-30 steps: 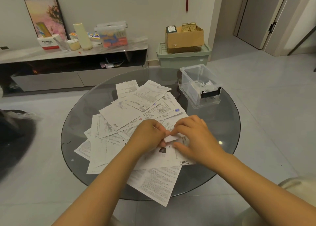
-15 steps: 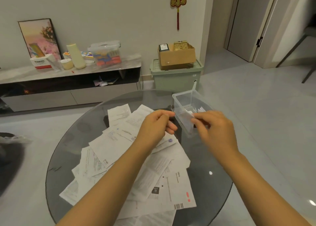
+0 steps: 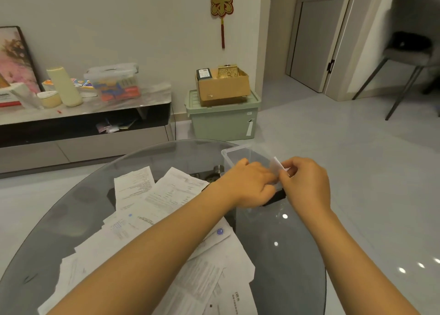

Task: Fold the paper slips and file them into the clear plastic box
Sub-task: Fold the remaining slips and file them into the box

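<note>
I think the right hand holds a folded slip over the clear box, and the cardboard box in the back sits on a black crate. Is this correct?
One detail is wrong: the head view shows the cardboard box sitting on a pale green crate, not a black one. The rest holds: the right hand pinches a folded slip over the clear box.

You are in a home living room: a low grey media console (image 3: 83, 133) with household clutter runs along the pale wall, and a red-and-gold Chinese character wall ornament (image 3: 221, 2) hangs above. Before you stands a round smoked-glass table (image 3: 285, 255), with a grey upholstered chair (image 3: 409, 50) by the doorway and a pale green plastic storage bin (image 3: 221, 121) bearing a brown cardboard box (image 3: 222, 88).
</note>
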`<state>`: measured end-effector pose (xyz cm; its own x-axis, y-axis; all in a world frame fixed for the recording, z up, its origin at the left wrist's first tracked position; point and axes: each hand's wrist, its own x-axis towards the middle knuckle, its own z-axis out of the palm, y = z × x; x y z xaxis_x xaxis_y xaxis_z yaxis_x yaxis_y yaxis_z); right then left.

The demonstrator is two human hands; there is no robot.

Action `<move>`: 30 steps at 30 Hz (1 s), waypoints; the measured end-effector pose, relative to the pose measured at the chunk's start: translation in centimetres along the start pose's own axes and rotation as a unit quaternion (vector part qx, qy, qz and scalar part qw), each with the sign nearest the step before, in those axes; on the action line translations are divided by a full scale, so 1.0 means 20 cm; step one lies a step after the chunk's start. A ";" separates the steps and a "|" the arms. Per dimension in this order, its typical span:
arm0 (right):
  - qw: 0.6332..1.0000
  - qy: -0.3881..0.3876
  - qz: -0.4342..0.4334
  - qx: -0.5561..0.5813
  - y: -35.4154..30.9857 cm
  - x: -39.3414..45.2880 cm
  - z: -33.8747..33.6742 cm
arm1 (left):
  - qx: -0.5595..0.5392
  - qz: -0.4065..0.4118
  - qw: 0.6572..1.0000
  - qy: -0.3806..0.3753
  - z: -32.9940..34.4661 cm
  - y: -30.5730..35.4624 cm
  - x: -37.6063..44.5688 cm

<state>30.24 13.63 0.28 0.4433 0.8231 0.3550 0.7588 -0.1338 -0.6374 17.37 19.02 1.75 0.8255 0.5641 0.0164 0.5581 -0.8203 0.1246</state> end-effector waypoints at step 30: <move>0.978 -0.200 0.057 -0.022 -0.04 0.13 -0.09 | -0.041 -0.005 0.998 0.044 0.06 -0.03 -0.01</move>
<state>31.57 14.94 2.99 0.3118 0.9500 -0.0178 0.7386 -0.2541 -0.6244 17.05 19.23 0.41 0.8077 0.5807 0.1022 0.5540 -0.8067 0.2056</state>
